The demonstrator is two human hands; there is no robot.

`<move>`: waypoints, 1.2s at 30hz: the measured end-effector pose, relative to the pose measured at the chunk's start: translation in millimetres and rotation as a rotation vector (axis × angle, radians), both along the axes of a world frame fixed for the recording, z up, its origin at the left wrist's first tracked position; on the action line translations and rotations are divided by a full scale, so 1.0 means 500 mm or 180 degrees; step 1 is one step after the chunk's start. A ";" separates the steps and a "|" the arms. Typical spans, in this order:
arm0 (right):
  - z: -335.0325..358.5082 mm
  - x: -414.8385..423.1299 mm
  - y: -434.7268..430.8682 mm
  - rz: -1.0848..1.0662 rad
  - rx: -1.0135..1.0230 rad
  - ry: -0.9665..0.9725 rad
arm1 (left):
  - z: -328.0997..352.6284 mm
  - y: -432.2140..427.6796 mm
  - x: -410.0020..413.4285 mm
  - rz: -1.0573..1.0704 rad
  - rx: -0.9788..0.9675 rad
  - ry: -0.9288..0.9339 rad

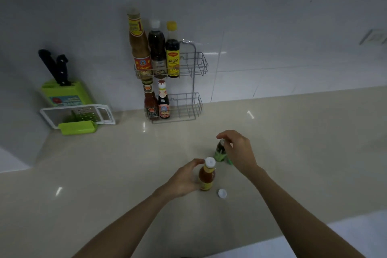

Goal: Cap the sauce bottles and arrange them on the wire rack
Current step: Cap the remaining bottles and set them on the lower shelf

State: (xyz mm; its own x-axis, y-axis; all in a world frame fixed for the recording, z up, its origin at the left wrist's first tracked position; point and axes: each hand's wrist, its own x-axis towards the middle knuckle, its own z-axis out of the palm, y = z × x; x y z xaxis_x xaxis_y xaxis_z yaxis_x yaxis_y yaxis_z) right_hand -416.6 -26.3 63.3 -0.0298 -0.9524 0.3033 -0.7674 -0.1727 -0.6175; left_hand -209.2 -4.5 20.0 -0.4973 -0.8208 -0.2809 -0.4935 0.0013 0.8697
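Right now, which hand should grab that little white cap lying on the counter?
The right hand, probably. The loose white cap lies on the right side of the orange sauce bottle, which the left hand is busy holding. The right hand is only at the green-labelled bottle.

Glossy countertop (104,174), metal wire rack (196,65)

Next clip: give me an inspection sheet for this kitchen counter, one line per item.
Surface: beige counter, glossy, with light glints.
Job's things: wire rack on the wall, three bottles on its upper shelf, two on its lower; orange sauce bottle, capped; green bottle; loose white cap on the counter.
Clutter: green knife block, grater.
Grippers: left hand grips the orange sauce bottle; right hand is at the green bottle's top, contact unclear.
Cables: nothing seen.
Surroundings: white tiled wall.
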 end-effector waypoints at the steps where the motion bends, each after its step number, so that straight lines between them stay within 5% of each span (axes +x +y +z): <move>1: -0.016 -0.008 0.018 0.0001 0.0026 0.0035 | -0.003 0.009 -0.014 0.0002 -0.0037 0.0041; 10: -0.177 -0.043 0.136 0.0630 0.1745 0.1041 | -0.012 0.034 -0.071 0.0572 -0.0366 -0.0145; 19: -0.251 -0.040 0.166 0.0651 0.1525 0.1368 | -0.024 0.043 -0.072 0.0703 -0.0422 -0.0201; 23: -0.199 -0.042 0.135 0.0427 0.1293 0.0471 | -0.019 0.056 -0.058 0.0872 -0.0692 -0.0106; 26: -0.103 -0.025 0.097 -0.0064 0.1091 -0.1374 | -0.005 0.058 -0.047 0.1038 -0.0852 -0.0056; 29: 0.013 -0.003 0.058 0.0244 0.1027 -0.2736 | 0.009 0.051 -0.034 0.1271 -0.0867 0.0102; 32: 0.091 0.015 0.036 0.0819 0.1084 -0.2827 | 0.028 0.042 -0.027 0.1348 -0.0797 0.0191; 36: 0.115 0.037 0.010 0.1108 0.1034 -0.2039 | 0.052 0.036 -0.019 0.1332 -0.0767 0.0222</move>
